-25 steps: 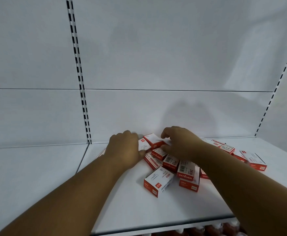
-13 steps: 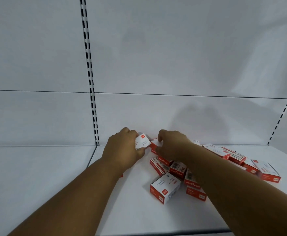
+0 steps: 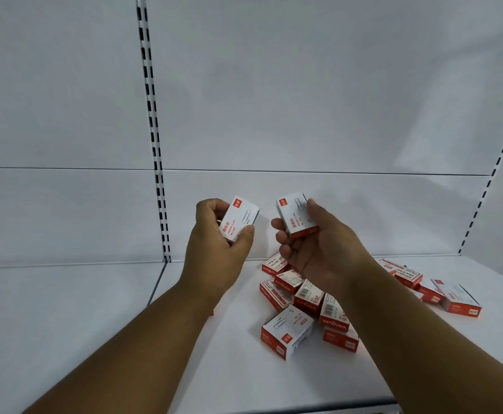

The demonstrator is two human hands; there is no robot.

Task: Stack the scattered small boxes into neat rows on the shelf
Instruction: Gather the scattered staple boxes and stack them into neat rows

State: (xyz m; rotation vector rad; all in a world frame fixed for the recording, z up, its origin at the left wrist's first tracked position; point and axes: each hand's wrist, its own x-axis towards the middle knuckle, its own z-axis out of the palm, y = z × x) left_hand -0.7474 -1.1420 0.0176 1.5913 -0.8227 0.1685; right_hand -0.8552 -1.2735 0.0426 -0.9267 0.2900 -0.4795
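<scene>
Both hands lifted off the pile since a second ago: left hand (image 3: 217, 234) grips one paper-clip box (image 3: 239, 219), right hand (image 3: 312, 243) grips another box (image 3: 296, 218), held above the shelf (image 3: 184, 369). Remaining boxes (image 3: 301, 303) lie jumbled below. Suggest: align labels the same way, set them flush side by side at shelf left.

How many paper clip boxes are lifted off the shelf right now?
2. One box is gripped in the left hand; the other box is gripped in the right hand. The rest lie in a pile on the shelf.
</scene>
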